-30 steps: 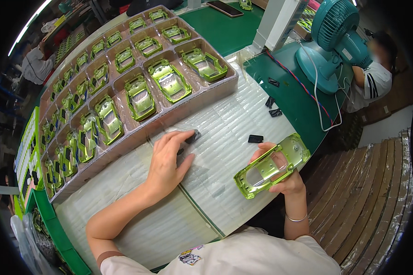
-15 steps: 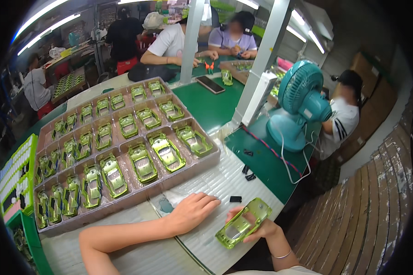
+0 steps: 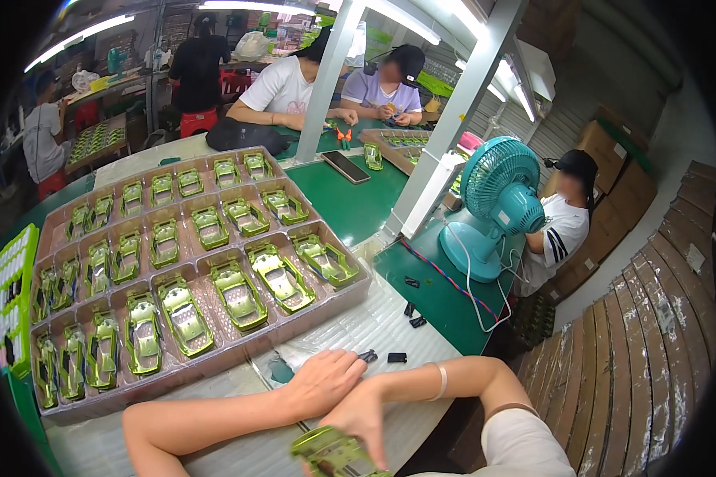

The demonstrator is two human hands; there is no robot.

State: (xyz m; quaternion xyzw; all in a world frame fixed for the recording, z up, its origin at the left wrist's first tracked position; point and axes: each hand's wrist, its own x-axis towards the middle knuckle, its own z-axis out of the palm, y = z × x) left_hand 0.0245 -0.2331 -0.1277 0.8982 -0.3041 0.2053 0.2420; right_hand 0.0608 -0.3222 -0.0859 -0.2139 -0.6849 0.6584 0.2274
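Note:
My right hand (image 3: 359, 415) grips a translucent green toy car body shell (image 3: 338, 455) low in the view, close to my body. The shell is tilted and partly cut off by the lower edge. Resting on the white work surface (image 3: 406, 322), my left hand (image 3: 326, 383) has its fingers bent together, and a small black part (image 3: 367, 355) shows at their tips. My right wrist lies close by the left hand's fingers. A black rectangular piece (image 3: 397, 358) sits just right of those fingertips. Similar green shells (image 3: 280, 278) fill the compartments of a clear plastic tray (image 3: 239, 350) ahead.
A teal fan (image 3: 497, 211) with a trailing white cable stands on the green mat at right, beyond several black pieces (image 3: 417, 322). Grey posts (image 3: 326, 83) rise from the table. A phone (image 3: 345, 168) lies farther back. Several people work around. Stacked cardboard (image 3: 612, 381) fills the right.
My right hand has brought the car shell left and down toward my body, turning it. A small black part now shows at my left fingertips. The whole view has shifted slightly.

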